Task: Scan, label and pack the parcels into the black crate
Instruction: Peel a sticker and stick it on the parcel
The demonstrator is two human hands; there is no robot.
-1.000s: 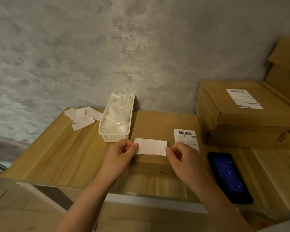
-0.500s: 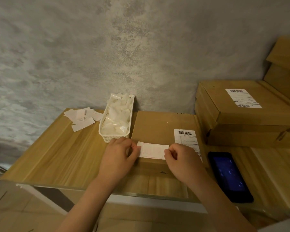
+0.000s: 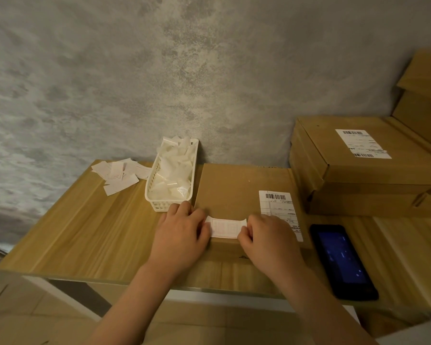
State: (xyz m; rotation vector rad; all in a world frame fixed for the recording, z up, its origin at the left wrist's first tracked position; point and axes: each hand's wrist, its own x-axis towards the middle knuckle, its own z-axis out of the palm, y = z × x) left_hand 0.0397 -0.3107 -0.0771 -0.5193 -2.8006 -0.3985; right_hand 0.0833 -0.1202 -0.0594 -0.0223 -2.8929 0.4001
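Observation:
A flat brown cardboard parcel lies on the wooden table, with a white barcode shipping label on its right side. A small white label sits at the parcel's near edge. My left hand pinches the label's left end and my right hand pinches its right end, holding it flat against the box top. No black crate is in view.
A white plastic basket of clear bags stands left of the parcel. Loose paper slips lie at the table's far left. A black phone lies to the right. Stacked cardboard boxes fill the right side.
Both hands have carried the small label down and toward me, from above the parcel onto its near edge. The parcel and phone have not moved.

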